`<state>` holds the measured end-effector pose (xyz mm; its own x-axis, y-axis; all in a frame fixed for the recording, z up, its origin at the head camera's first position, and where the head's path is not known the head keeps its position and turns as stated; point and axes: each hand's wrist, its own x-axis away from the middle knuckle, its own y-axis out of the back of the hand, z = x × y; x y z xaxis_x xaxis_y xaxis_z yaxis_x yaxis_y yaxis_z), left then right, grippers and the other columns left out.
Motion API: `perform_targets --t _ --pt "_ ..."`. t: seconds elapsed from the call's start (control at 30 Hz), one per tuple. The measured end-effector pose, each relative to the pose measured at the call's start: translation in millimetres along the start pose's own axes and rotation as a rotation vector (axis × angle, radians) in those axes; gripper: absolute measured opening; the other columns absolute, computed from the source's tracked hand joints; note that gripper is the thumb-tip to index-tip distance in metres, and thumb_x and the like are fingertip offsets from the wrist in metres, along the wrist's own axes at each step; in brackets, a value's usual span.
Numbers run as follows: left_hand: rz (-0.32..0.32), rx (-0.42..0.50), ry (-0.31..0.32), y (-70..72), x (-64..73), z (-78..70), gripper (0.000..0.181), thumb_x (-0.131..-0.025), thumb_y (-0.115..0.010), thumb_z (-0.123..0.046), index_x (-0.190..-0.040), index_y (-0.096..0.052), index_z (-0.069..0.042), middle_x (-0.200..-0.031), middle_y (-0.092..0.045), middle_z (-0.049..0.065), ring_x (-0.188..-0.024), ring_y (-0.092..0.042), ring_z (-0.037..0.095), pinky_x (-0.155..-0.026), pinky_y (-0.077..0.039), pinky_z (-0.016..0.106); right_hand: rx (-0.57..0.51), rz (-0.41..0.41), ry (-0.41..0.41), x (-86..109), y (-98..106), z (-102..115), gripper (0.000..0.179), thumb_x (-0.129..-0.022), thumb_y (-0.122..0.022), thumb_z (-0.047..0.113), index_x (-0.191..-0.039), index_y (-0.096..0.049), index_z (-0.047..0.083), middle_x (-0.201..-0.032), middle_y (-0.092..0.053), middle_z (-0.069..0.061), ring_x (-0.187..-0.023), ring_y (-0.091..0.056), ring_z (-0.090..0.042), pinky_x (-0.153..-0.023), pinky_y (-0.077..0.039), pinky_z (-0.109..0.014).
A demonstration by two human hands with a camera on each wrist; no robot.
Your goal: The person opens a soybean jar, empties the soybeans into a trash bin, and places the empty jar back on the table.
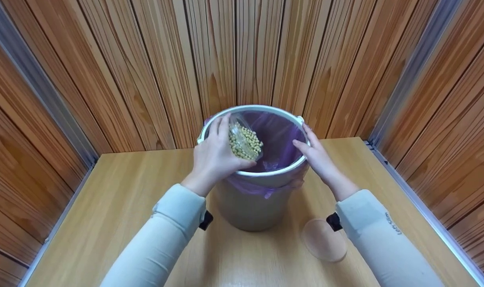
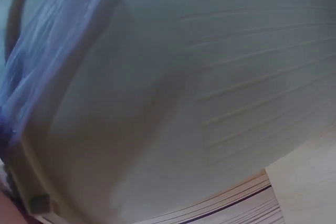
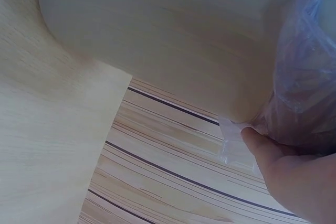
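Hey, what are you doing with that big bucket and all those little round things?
A person's left hand holds a clear container of what look like beans at the mouth of the bucket. The right hand grips the rim on the other side. A purple bag lines the bucket and folds over its edge. A round, flat disc lies on the table nearby.

Three sides are clad in orange-brown wood-grain boards: a back wall (image 1: 253, 52), a left wall (image 1: 10, 167) and a right wall (image 1: 457, 159), their dark seams running between planks (knot-like swirls included). Grey metal strips (image 1: 411, 71) line both rear corners. Below lies a pale wood-grain counter (image 1: 138, 199), softly sheened by light near its front.
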<state>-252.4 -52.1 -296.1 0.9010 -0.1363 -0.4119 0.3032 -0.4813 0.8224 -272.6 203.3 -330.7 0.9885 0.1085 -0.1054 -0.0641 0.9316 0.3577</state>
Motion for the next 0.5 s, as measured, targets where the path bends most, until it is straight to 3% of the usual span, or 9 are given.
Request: perform_targets --t 0.27,0.5 --pt "0.054 -0.019 -0.025 -1.3 -0.2 -2.4 0.119 -0.053 -0.082 -0.055 -0.146 -0.019 -0.016 -0.146 -0.029 0.009 -0.104 -0.056 0.024 -0.075 -0.051 0.041 -0.005 -0.001 0.011 0.3 0.3 0.3 0.065 -0.096 -0.044 0.027 -0.149 -0.012 0.011 -0.156 -0.003 -0.01 -0.142 0.0 -0.03 -0.113 -0.004 -0.05" --pt "0.037 -0.056 -0.057 -2.4 1.1 -2.7 0.118 -0.053 -0.082 -0.052 -0.146 -0.02 -0.015 -0.146 -0.03 0.011 -0.094 -0.06 0.025 -0.067 -0.051 0.04 -0.03 0.016 0.017 2.3 -1.4 -0.1 0.066 -0.096 -0.044 0.028 -0.15 -0.009 0.012 -0.156 -0.003 -0.008 -0.142 0.001 -0.027 -0.113 -0.004 -0.049"
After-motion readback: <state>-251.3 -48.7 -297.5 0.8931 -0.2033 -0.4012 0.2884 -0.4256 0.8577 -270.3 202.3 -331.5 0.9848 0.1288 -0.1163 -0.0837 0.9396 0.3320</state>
